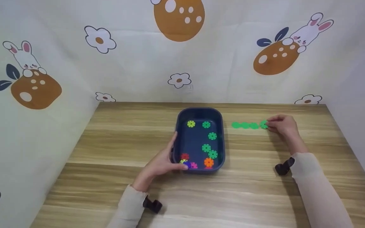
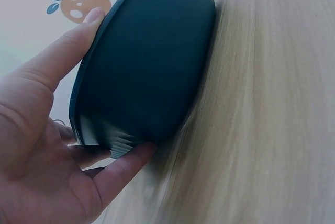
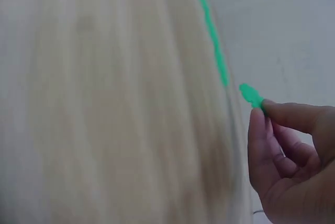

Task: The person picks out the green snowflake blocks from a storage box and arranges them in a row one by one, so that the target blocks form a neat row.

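Note:
My left hand grips the near left corner of a dark blue plastic bin, thumb over the rim and fingers along the outer side. In the left wrist view the bin's outer wall fills the middle. Between thumb and fingertips my right hand pinches a green notched disc, held a little above the table in the right wrist view. Just left of it lies a row of green discs on the table. Inside the bin are several loose discs, among them a yellow one and an orange one.
The wood-grain table runs back to a patterned cloth that hangs behind and at both sides. A red disc and a pink disc lie near the bin's front left corner. Each wrist carries a black camera mount.

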`<action>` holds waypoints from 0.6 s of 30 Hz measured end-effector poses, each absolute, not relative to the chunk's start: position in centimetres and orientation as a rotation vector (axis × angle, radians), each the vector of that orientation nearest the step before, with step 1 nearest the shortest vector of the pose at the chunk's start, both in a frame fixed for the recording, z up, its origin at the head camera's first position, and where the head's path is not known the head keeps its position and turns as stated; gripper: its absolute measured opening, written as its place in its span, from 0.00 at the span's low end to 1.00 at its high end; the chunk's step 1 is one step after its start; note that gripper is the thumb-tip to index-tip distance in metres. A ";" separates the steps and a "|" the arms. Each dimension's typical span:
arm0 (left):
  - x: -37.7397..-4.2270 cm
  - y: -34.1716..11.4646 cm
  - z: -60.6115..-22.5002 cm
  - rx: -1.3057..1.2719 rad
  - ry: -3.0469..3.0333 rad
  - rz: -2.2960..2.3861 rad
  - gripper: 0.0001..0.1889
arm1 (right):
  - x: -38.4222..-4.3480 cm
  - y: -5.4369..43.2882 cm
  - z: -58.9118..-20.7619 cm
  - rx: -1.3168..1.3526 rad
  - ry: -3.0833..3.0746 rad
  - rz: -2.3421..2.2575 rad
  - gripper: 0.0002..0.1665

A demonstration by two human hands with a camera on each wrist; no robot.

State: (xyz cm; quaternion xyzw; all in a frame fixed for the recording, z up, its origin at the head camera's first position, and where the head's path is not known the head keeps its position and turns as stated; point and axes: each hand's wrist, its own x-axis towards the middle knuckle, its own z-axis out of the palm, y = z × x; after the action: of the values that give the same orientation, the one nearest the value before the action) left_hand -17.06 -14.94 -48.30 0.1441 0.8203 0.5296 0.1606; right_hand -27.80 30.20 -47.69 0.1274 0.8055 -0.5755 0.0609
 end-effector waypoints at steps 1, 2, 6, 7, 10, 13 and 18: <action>-17.1 -14.9 -48.3 0.414 2.344 1.516 0.67 | -27.8 30.4 -47.8 0.388 2.472 -1.676 0.20; -17.0 -14.9 -48.3 0.416 2.344 1.522 0.66 | -27.8 30.5 -47.9 0.386 2.528 -1.593 0.20; -17.0 -14.9 -48.2 0.407 2.357 1.511 0.66 | -28.0 30.2 -48.0 0.361 2.722 -1.305 0.18; -17.0 -14.9 -48.2 0.399 2.358 1.503 0.66 | -28.0 30.1 -48.0 0.354 2.753 -1.249 0.17; -16.9 -14.9 -48.1 0.377 2.357 1.489 0.66 | -28.0 29.8 -48.0 0.338 2.796 -1.164 0.16; -16.7 -15.0 -48.1 0.361 2.354 1.491 0.66 | -28.0 29.6 -48.0 0.316 2.827 -1.119 0.16; -16.8 -14.9 -48.2 0.394 2.354 1.513 0.66 | -27.9 29.7 -48.2 0.320 2.859 -1.117 0.16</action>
State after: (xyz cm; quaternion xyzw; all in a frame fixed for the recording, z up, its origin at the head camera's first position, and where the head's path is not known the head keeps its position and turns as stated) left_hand -16.78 -14.86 -48.21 0.1376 0.8227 0.5287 0.1574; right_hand -27.91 29.74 -48.17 0.1036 0.9260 -0.3619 0.0275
